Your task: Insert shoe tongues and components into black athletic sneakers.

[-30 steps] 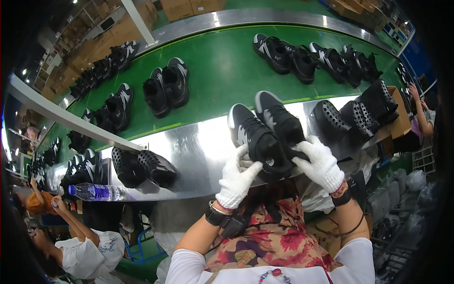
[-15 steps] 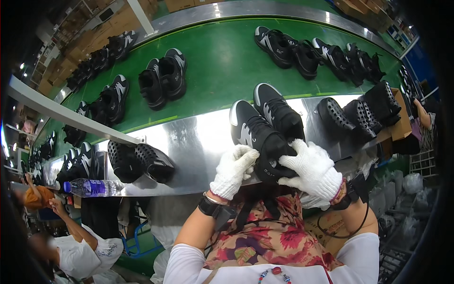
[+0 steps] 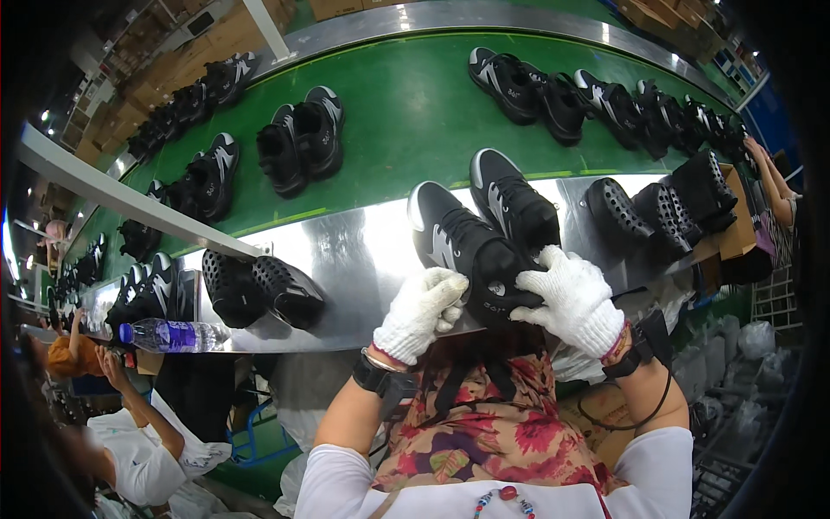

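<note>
Green conveyor belt [image 3: 406, 112] carries pairs of black sneakers; steel shelf [image 3: 363, 259] runs along its near edge. Two black sneakers with white trim sit side by side on the shelf, heels toward the person, long axes pointing away up-left. Near shoe [image 3: 462, 251] is the one being handled; far shoe [image 3: 512, 201] is just beside it. Right hand [image 3: 575, 298], gloved, is closed over the near shoe's heel end. Left hand [image 3: 421, 313], gloved, fingers curled, touches the shoe's left side, not clearly gripping. Water bottle [image 3: 169, 335] lies well left.
</note>
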Tool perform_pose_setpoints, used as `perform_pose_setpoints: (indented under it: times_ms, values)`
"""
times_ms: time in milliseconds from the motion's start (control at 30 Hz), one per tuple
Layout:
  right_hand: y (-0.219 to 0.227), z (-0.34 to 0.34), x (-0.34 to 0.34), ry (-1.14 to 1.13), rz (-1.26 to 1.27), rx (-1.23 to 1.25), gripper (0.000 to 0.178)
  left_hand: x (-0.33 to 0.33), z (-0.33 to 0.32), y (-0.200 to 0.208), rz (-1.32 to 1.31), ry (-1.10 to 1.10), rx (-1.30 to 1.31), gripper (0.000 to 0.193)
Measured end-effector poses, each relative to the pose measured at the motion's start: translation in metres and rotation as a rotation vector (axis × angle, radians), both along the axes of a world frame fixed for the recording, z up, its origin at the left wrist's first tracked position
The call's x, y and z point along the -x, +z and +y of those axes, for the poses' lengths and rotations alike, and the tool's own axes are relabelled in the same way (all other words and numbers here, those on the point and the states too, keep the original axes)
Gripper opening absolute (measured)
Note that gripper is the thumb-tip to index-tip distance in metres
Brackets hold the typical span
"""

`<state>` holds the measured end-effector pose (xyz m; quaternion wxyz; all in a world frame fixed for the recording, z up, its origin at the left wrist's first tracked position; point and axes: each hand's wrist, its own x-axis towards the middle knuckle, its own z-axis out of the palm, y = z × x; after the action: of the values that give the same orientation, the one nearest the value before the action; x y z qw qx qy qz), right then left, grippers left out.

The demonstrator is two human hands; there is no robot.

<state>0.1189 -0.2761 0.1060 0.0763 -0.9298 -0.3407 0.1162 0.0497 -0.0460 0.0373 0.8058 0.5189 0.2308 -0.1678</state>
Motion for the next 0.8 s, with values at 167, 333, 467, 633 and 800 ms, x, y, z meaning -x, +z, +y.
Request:
perform_pose_setpoints:
  times_ms: [167,333,467,633,800]
  values:
    - [-0.007,0.005,-0.002,0.131,-0.156,-0.091,0.037,-0.002,-0.009,-0.001,-0.022,0.05,-0.248,0.022]
    - [-0.005,0.023,-0.022,0.065,-0.086,-0.07,0.04,0.008,-0.017,-0.037,-0.191,0.216,-0.538,0.024]
    - [-0.021,0.069,-0.074,0.087,-0.068,-0.11,0.05,0.02,-0.009,-0.052,-0.406,0.299,-0.866,0.019]
    - [-0.019,0.147,-0.149,-0.065,-0.037,-0.148,0.051,0.028,-0.005,-0.058,-0.548,0.242,-1.206,0.018]
    - [-0.034,0.146,-0.215,-0.081,-0.117,-0.296,0.052,0.025,0.0,-0.059,-0.619,0.229,-1.206,0.016]
